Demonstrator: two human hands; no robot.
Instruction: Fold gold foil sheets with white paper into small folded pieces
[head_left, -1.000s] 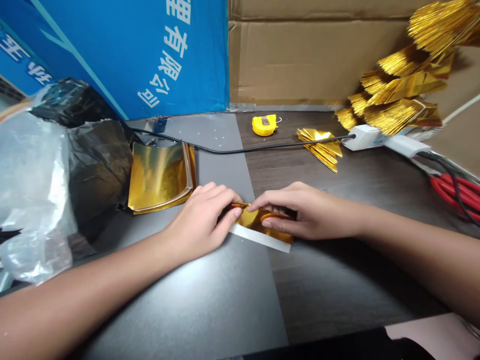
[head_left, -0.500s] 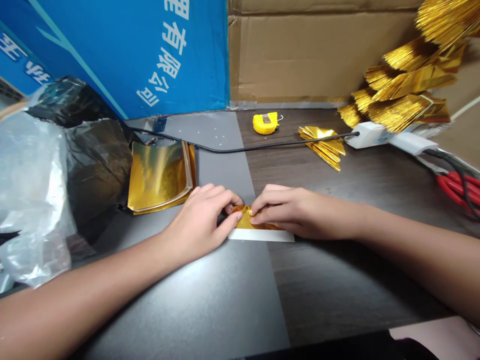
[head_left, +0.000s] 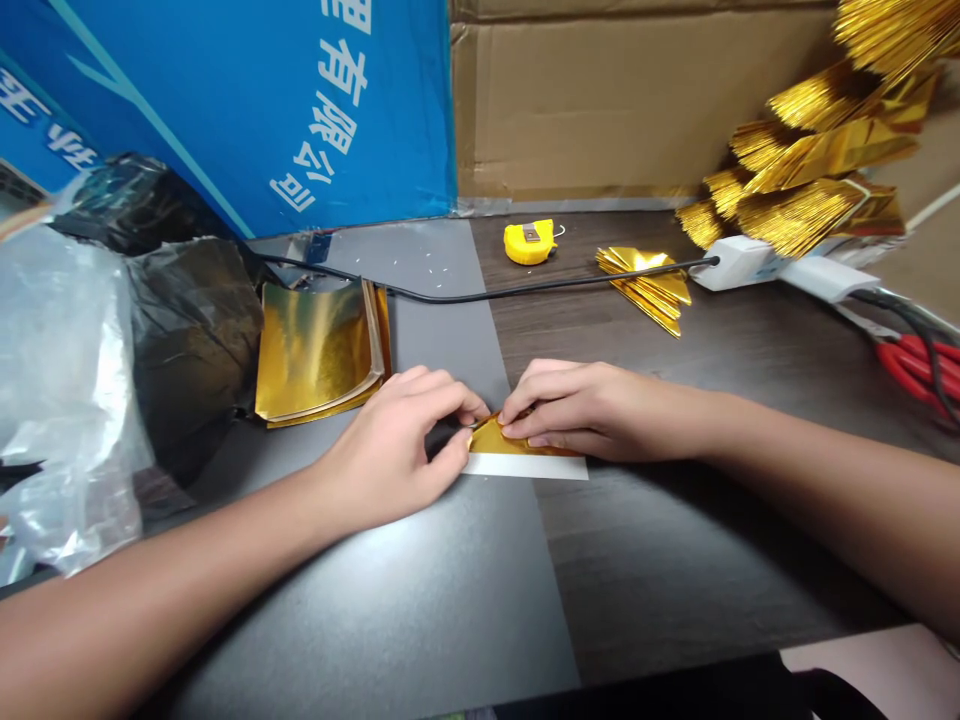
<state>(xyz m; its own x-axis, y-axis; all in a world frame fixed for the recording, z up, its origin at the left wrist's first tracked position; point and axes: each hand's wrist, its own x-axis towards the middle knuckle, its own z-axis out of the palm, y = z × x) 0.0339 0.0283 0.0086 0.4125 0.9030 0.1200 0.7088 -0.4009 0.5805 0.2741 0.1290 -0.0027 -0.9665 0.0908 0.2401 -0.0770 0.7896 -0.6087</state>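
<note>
A sheet of gold foil paper (head_left: 496, 438) with a white strip along its near edge lies on the desk between my hands. My left hand (head_left: 412, 430) pinches its left end between thumb and fingers. My right hand (head_left: 577, 408) has its bent fingertips pressed on the gold part, covering the right side of the sheet. The far edge of the paper is folded up and partly hidden by my fingers. Left of my left hand rests a stack of gold foil sheets (head_left: 315, 350), its right edge curling up.
Folded gold paper pieces (head_left: 645, 285) lie by a black cable (head_left: 487, 295) and a white power strip (head_left: 739, 263). Behind stand a yellow tape measure (head_left: 529, 242), a blue panel (head_left: 225, 100) and a cardboard box (head_left: 577, 110). Red-handled scissors (head_left: 919, 370) are at right, plastic bags (head_left: 67, 380) at left.
My left thumb has slid a little left along the paper and more of the gold surface shows. The fingers of my right hand have shifted slightly on the fold.
</note>
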